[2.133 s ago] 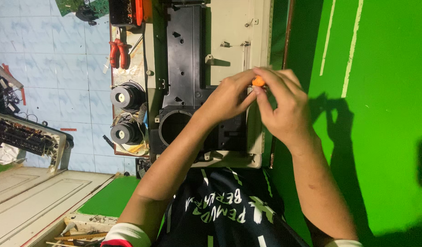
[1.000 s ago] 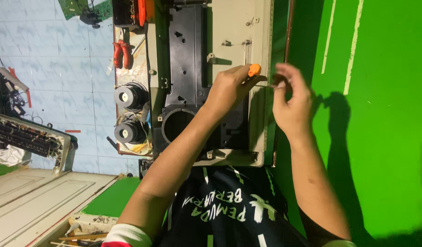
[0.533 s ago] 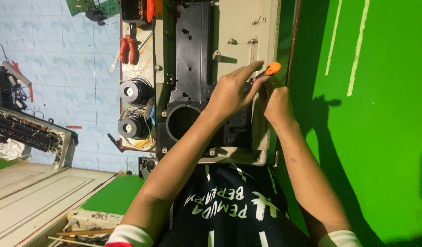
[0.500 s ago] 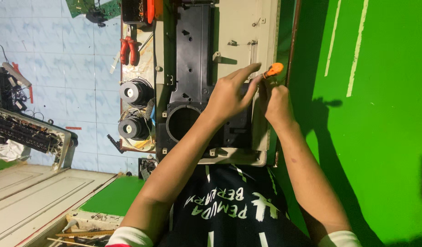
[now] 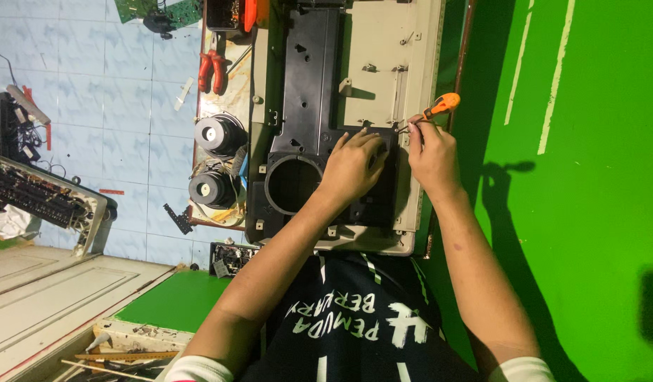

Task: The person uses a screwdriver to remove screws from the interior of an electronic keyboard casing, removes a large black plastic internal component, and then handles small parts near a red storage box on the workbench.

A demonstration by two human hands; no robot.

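Note:
My left hand (image 5: 351, 166) lies flat, fingers spread, on a black plastic panel (image 5: 305, 85) that has a round opening (image 5: 291, 185). The panel sits inside a beige casing (image 5: 383, 64). My right hand (image 5: 429, 152) is at the casing's right edge, gripping a small screwdriver with an orange handle (image 5: 443, 106). Its thin shaft points toward the casing edge by my fingertips. The tip is too small to make out.
Two round black speakers (image 5: 217, 134) (image 5: 210, 189) lie to the left of the casing, with red-handled pliers (image 5: 212, 71) above them. A green circuit board (image 5: 164, 10) is at the top, a long grey electronic part (image 5: 36, 198) at the left, and a green surface (image 5: 588, 212) on the right.
The orange screwdriver has passed from my left hand to my right hand. My left hand has dropped down onto the black panel and spread flat.

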